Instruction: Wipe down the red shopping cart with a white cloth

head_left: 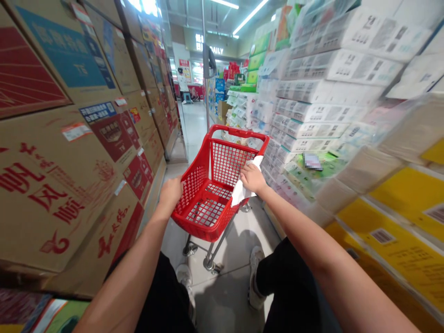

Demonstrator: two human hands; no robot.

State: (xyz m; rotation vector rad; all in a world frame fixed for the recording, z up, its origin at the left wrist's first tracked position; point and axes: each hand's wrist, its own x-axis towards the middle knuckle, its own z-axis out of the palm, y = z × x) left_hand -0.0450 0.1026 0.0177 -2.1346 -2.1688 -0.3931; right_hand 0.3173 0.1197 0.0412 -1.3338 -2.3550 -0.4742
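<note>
A red plastic shopping cart (227, 169) with a perforated basket on grey metal legs stands right in front of me, its handle bar at the far end. My left hand (171, 195) is closed around the basket's left rim. On the opposite rim rests my right hand (252, 177), fingers curled over a white cloth or paper wipe (239, 193) pressed against the cart's edge. The wipe hangs down on the near side and sticks up behind the fingers. Through the basket's holes the floor shows.
Stacked cardboard boxes (52, 185) wall the left side. White tissue packs (322, 113) and yellow packs (398, 222) pile up on the right. A glass door (176, 78) with a dark handle (209, 61) stands ahead on the left. Farther back, a person (182, 83) is near a blue stool.
</note>
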